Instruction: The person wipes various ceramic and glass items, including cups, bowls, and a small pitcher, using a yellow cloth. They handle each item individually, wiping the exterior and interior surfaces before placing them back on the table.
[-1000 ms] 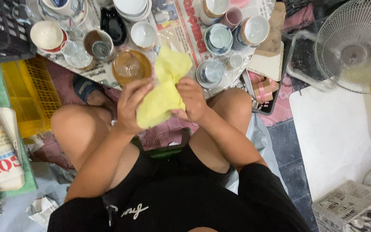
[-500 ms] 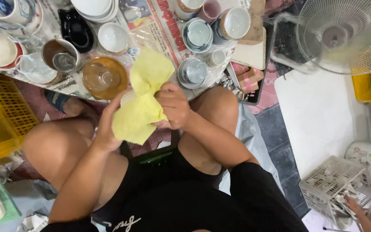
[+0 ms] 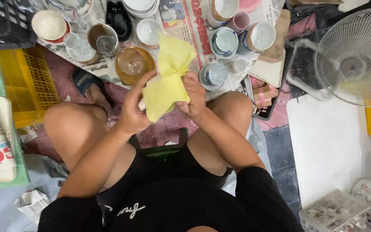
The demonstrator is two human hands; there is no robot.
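I sit with my knees apart and hold a yellow cloth in front of me, above my lap. My left hand grips the cloth from the left, its fingers curled around something pale that the cloth mostly hides. My right hand pinches the cloth from the right. The upper end of the cloth sticks up loose over the newspaper. Just beyond my left hand stands an amber glass bowl.
Several cups, bowls and saucers stand on spread newspaper ahead. A yellow crate is at the left, a white fan and a white board at the right, a white basket at the lower right.
Both hands have stayed on the yellow cloth and turned it between them. The view has swung, so the dishes and fan sit differently in the frame.
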